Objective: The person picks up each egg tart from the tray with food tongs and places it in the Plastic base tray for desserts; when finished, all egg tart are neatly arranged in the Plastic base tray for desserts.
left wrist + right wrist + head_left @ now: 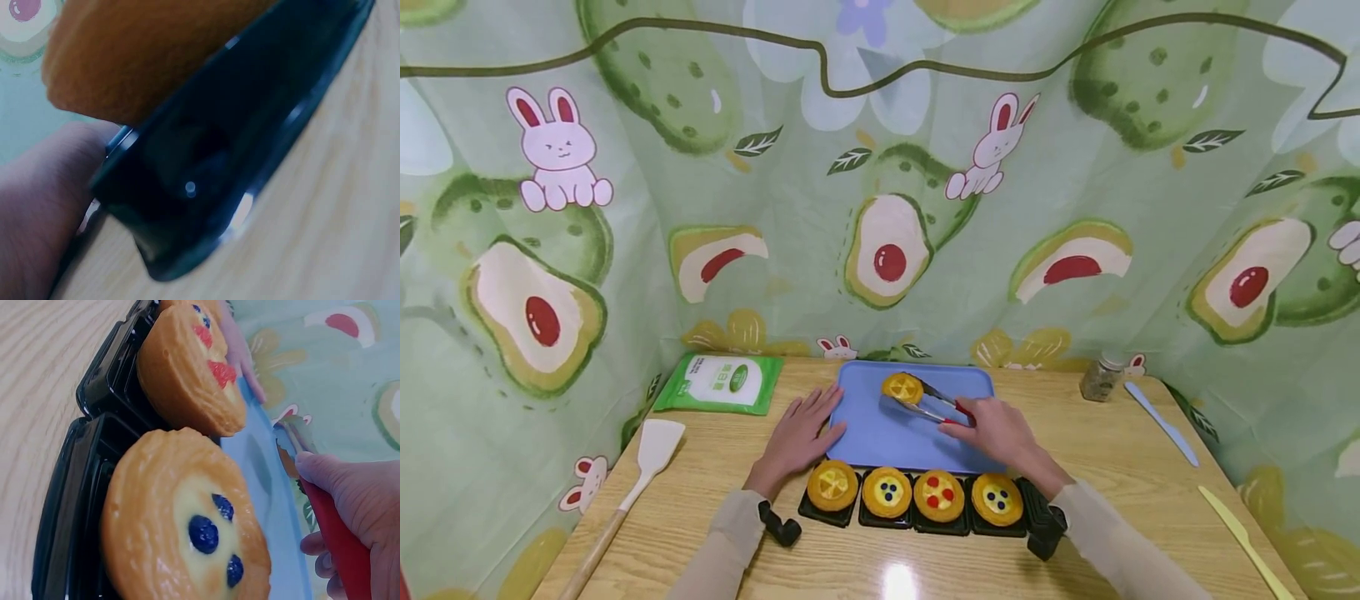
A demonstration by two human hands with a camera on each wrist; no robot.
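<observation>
My right hand (997, 429) grips red-handled metal tongs (934, 414), also seen in the right wrist view with the red handle (334, 534) under the thumb. Between the tong tips is an egg tart (902, 388) with yellow fruit wedges, over the blue tray (865, 433). My left hand (801, 433) lies with fingers straight at the tray's left edge. In front of the tray stands a row of several tarts in black plastic holders: a yellow-wedge tart (832, 485), a blueberry tart (887, 492), a red-berry tart (938, 496) and another blueberry tart (997, 498).
A green-and-white packet (718, 383) lies at the back left, above a white spatula (657, 446) with a wooden handle. To the right are a spice jar (1102, 379), a blue knife (1162, 423) and a yellow knife (1243, 540). A patterned curtain (797, 208) surrounds the table.
</observation>
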